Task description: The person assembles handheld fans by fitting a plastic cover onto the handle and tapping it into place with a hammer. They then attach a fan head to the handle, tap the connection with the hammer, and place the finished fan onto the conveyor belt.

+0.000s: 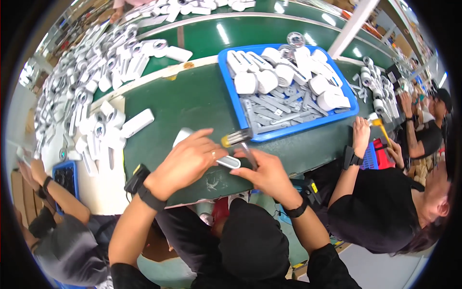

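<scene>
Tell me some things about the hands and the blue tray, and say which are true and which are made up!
1. The left hand holds a white plastic part. True.
2. The right hand holds a brush. True.
3. The blue tray is red. False: it is blue.
4. The tray holds white and grey parts. True.
5. The table is yellow. False: it is green.
</scene>
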